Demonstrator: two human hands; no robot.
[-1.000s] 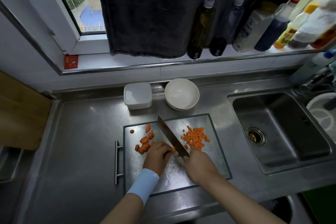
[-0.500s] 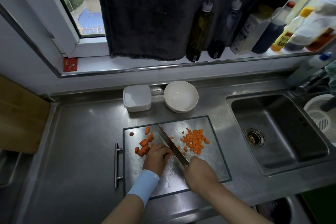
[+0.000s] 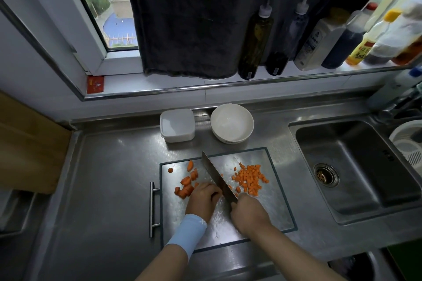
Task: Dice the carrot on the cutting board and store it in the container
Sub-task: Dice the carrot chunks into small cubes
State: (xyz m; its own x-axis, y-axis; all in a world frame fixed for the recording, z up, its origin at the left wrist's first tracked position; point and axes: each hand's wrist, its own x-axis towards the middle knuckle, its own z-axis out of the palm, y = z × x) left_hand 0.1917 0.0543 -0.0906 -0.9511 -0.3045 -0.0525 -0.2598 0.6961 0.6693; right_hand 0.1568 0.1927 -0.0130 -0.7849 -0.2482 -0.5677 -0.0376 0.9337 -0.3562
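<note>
A steel cutting board (image 3: 276, 207) lies on the counter. Diced carrot (image 3: 249, 180) is heaped on its right half. Larger carrot chunks (image 3: 187, 183) lie on its left half. My right hand (image 3: 247, 213) grips the handle of a cleaver (image 3: 217, 179), whose blade runs diagonally across the board between the two carrot groups. My left hand (image 3: 203, 199), fingers curled, rests on the board just left of the blade; whatever carrot lies under its fingers is hidden. A white square container (image 3: 177, 125) stands behind the board.
A white bowl (image 3: 231, 123) stands beside the container. A steel sink (image 3: 356, 166) lies to the right, with a white strainer (image 3: 408, 143) at its far edge. Several bottles (image 3: 303, 36) line the windowsill. A wooden board (image 3: 27, 143) leans at the left.
The cleaver blade has shifted slightly with the chopping, and the left hand stays beside it. The diced pile on the right has spread a little.
</note>
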